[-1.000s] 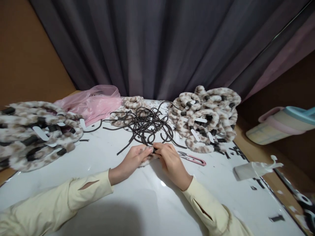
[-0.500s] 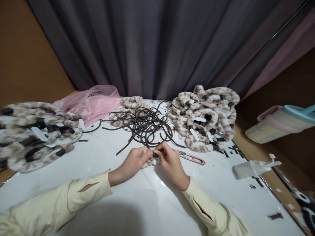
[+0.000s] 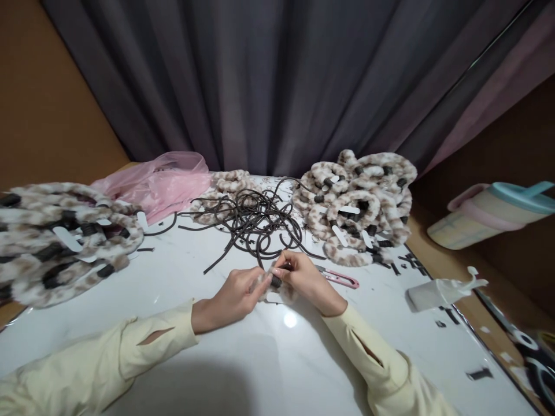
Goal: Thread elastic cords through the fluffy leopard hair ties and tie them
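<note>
My left hand [image 3: 236, 294] is closed on a small piece of brown-and-white spotted plush tube [image 3: 287, 292] low over the table. A band of dark cord wrap [image 3: 276, 282] goes around the plush, and a white tab [image 3: 273, 298] shows below it. Thumb and fingers pinched, my right hand [image 3: 306, 281] grips a dark cord at the wrap; the cord's end is hidden by the fingers. Just beyond both hands lies a tangled heap of dark cords [image 3: 264, 216]. Pink-handled thread snips [image 3: 340, 278] rest beside my right hand.
Spotted plush rings with dark wraps are piled at left [image 3: 82, 231] and right [image 3: 368, 202]. A pink plastic bag [image 3: 173, 182] lies at the back. On the right are a squeeze bottle [image 3: 433, 294], a tumbler [image 3: 489, 216], cord scraps [image 3: 479, 374] and scissors [image 3: 526, 341].
My right hand has turned and shifted slightly right, still pinching. The plush piece has turned, showing more of its dark wrap and right side. The left fingers have straightened a little.
</note>
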